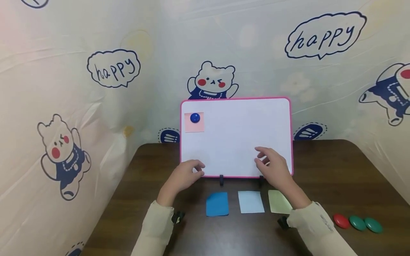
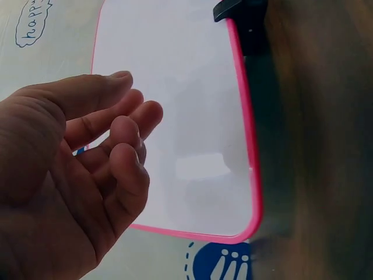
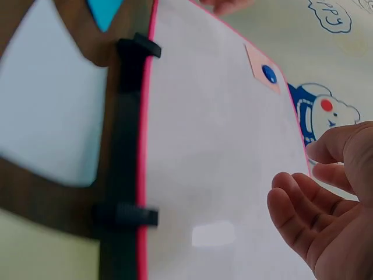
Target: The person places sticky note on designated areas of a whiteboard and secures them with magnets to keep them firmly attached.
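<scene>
A whiteboard [image 1: 234, 142] with a pink frame stands upright at the back of the table, held at its lower edge by black clips [image 1: 221, 180]. On its upper left, a round blue magnet [image 1: 195, 118] sits over a pink paper square [image 1: 194, 128]. My left hand [image 1: 185, 174] hovers before the board's lower left corner, fingers loosely bent, nothing in them. Near the lower right side is my right hand [image 1: 272, 167], also holding nothing, its fingers relaxed. Both wrist views show bare palms and fingers in front of the white surface.
Three paper squares lie in a row before the board: dark blue [image 1: 217, 204], light blue [image 1: 251, 202] and pale green [image 1: 279, 202], the last partly behind my right forearm. A red magnet [image 1: 341, 221] and two green magnets [image 1: 365, 224] rest at the table's right. Printed fabric hangs behind.
</scene>
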Motion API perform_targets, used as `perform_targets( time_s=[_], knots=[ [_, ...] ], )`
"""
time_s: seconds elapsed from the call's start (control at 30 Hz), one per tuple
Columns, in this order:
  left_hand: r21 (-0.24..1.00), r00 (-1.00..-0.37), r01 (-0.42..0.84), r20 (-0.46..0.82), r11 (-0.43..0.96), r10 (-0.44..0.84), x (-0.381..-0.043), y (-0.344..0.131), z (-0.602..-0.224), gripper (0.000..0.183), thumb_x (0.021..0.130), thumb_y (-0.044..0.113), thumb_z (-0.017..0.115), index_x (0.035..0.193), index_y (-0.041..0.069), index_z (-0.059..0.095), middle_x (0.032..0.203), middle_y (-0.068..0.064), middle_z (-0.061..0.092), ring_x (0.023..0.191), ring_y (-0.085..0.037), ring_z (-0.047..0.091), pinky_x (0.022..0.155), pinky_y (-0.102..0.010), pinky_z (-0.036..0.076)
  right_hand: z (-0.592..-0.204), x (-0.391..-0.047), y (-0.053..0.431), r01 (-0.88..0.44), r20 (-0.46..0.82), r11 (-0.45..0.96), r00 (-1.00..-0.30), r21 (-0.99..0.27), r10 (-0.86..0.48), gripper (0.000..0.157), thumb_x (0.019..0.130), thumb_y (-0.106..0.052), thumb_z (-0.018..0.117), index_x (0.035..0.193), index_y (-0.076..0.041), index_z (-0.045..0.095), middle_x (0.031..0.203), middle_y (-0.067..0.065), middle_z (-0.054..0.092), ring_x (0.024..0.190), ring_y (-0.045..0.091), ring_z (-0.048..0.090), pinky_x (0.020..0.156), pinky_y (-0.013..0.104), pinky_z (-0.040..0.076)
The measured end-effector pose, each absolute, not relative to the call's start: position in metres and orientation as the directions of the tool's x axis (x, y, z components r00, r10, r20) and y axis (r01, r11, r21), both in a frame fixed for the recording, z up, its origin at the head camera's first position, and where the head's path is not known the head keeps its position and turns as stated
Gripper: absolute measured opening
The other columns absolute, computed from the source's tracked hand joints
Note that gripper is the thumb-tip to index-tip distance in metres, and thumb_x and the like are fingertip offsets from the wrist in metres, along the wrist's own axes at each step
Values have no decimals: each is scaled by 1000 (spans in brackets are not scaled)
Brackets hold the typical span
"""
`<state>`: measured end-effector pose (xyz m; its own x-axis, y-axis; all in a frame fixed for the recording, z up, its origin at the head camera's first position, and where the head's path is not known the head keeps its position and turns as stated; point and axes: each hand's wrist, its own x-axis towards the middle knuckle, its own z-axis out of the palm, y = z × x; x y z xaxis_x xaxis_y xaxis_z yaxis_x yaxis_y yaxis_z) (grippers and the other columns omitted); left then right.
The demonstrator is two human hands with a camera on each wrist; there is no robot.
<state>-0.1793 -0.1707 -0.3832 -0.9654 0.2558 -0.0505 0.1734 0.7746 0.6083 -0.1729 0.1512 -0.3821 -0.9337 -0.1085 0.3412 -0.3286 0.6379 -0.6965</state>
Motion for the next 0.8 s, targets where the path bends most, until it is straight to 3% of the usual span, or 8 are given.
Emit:
perform_targets(
  time_s=[0.2,0.53,0.8],
  knots=[
    [617,-957,178,-72,767,280,-173,-175,-394,23,97,22,69,119,14,70,107,2,66,94,-21,61,88,-44,55,-390,-149,179,-305,339,662,-937,-685,-81,36,97,-9,66,132,-2,62,104,13,66,85,24,64,72,38,58],
    [614,-931,178,-148,769,334,-171,-179,-416,20,95,19,73,112,11,69,96,2,63,86,-20,58,82,-42,55,-403,-112,219,-218,314,717,-949,-662,1,36,95,-11,70,130,-4,64,102,9,66,85,23,62,69,17,51],
    [618,-889,146,-261,773,377,-169,-171,-425,28,91,22,77,116,12,68,93,3,63,82,-19,60,79,-39,55,-426,-81,252,-138,362,737,-920,-661,152,28,93,-12,73,121,-7,70,96,3,66,79,4,54,66,9,43]
  ],
)
